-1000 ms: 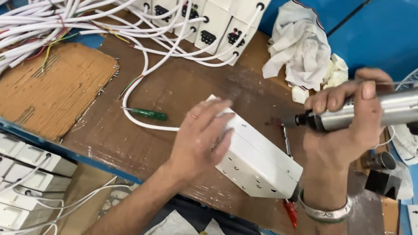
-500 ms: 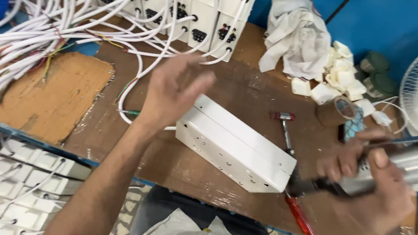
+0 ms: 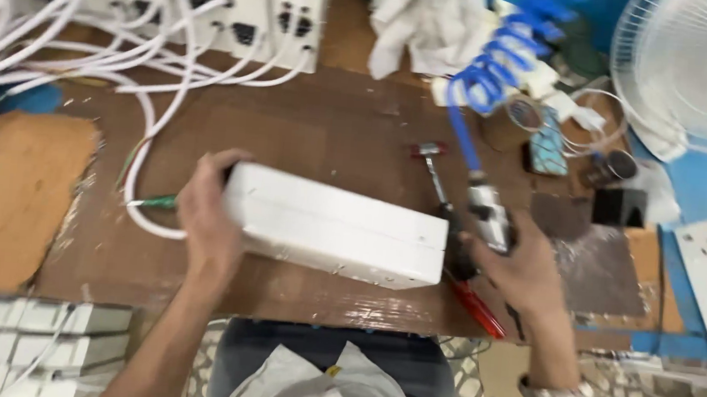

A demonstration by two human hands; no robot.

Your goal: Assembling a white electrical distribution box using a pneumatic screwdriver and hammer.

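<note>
A long white box (image 3: 334,232) lies flat on the brown table (image 3: 308,129), close to the person. The left hand (image 3: 209,222) wraps around the box's left end, fingers curled over the top. The right hand (image 3: 522,272) is just beside the right end, closed around a silver air tool (image 3: 489,216) with a curly blue hose (image 3: 482,83). A red-handled screwdriver (image 3: 474,306) lies under that hand. A small hammer (image 3: 432,167) lies behind. Farther back are white cables (image 3: 114,66), white rags (image 3: 428,21) and a white fan (image 3: 694,73).
</note>
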